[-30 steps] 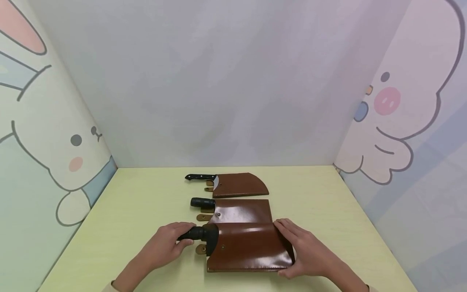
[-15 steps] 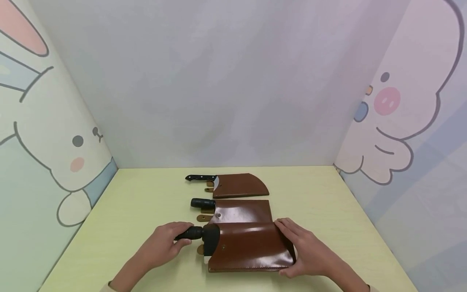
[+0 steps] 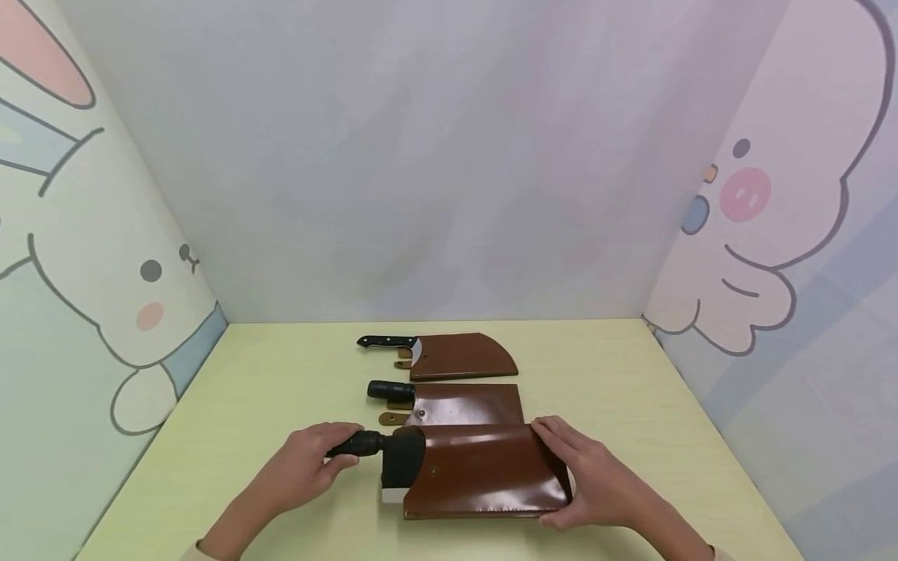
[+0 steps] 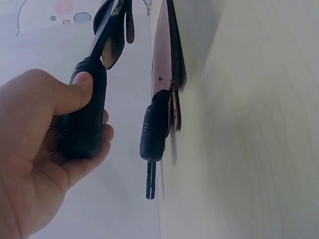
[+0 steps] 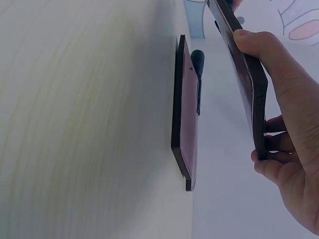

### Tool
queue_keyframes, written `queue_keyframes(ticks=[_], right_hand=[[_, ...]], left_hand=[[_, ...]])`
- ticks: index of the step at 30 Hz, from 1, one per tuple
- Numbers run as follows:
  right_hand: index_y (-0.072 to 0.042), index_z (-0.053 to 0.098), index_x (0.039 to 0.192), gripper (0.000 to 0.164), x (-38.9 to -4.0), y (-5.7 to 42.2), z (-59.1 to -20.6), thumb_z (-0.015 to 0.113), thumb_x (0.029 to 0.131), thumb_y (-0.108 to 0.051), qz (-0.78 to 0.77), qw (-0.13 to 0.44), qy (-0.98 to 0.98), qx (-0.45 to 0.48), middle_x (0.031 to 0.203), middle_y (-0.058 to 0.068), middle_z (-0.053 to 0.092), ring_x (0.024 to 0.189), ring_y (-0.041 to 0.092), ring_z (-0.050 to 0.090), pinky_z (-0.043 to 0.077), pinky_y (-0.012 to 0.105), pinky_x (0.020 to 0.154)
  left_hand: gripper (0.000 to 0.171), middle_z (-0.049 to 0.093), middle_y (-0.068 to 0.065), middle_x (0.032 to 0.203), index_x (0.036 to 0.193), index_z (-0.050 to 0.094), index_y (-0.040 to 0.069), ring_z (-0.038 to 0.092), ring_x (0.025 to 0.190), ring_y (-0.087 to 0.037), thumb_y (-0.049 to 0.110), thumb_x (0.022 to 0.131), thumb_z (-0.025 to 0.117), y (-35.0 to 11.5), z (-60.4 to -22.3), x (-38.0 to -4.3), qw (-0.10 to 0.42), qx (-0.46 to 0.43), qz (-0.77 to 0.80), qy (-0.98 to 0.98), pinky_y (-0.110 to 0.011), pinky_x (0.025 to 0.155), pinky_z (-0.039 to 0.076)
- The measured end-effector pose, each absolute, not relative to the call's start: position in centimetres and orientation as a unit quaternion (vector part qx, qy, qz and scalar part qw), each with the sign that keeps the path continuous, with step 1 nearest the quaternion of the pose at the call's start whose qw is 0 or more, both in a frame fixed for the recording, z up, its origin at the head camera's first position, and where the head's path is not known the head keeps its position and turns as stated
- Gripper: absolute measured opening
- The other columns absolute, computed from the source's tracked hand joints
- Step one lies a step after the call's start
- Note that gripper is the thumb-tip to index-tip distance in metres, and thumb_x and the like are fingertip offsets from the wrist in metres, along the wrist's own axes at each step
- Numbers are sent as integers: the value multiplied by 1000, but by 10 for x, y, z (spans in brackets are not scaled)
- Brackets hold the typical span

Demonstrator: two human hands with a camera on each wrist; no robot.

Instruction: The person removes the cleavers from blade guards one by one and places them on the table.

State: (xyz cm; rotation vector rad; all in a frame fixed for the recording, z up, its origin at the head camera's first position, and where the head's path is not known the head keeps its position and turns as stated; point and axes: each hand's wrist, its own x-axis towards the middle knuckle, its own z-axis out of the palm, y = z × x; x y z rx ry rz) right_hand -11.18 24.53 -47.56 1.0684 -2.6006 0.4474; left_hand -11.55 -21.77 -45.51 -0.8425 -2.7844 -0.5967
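My left hand [image 3: 305,466] grips the black handle of a cleaver [image 3: 401,461], thumb along the handle in the left wrist view. Part of the blade, dark with a pale lower edge, shows outside the mouth of a brown leather sheath [image 3: 484,475]; the rest is hidden inside. At the sheath's far right end my right hand [image 3: 592,483] holds it, fingers on the upper corner and thumb at the lower one. Both wrist views show this sheath lifted off the table.
Just behind lies a second sheathed cleaver [image 3: 466,403] with a black handle, its near part overlapped by the held sheath. Farther back is a third sheathed knife [image 3: 463,354] with a riveted handle. All rest on a pale yellow table [image 3: 210,421] enclosed by walls.
The left hand has drawn the cleaver leftward, so more of its blade shows outside the sheath. The sheath has shifted slightly right and up in the head view, still held by the right hand.
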Motion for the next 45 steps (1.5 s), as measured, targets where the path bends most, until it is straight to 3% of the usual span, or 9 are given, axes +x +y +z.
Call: queue_keyframes(ticks=[8, 22, 28, 45], right_hand=[[-1, 50, 148, 123, -110, 250, -474, 95, 51, -62, 154, 147, -906, 365, 150, 9, 51, 128, 30, 60, 57, 41, 92], [-5, 47, 151, 122, -110, 257, -472, 94, 54, -64, 159, 139, -910, 356, 150, 8, 51, 126, 29, 61, 57, 41, 92], [-5, 48, 150, 117, -109, 259, -470, 92, 60, -64, 170, 126, -912, 350, 151, 5, 49, 125, 27, 62, 58, 39, 90], [-3, 49, 149, 117, -109, 267, -466, 92, 59, -64, 163, 125, -915, 348, 150, 7, 50, 124, 26, 62, 58, 39, 89]], left_hand=[[35, 73, -4, 120, 123, 72, 7, 71, 109, -25, 23, 93, 77, -223, -455, -117, 63, -261, -199, -942, -43, 88, 58], [37, 74, -3, 120, 124, 72, 7, 71, 108, -25, 23, 91, 78, -233, -458, -116, 82, -260, -196, -942, -42, 87, 58], [36, 73, -2, 120, 124, 72, 8, 70, 110, -26, 22, 92, 78, -235, -454, -116, 68, -245, -201, -946, -43, 89, 57], [35, 74, -1, 118, 123, 73, 11, 72, 107, -24, 23, 90, 79, -249, -450, -117, 67, -251, -206, -943, -41, 86, 58]])
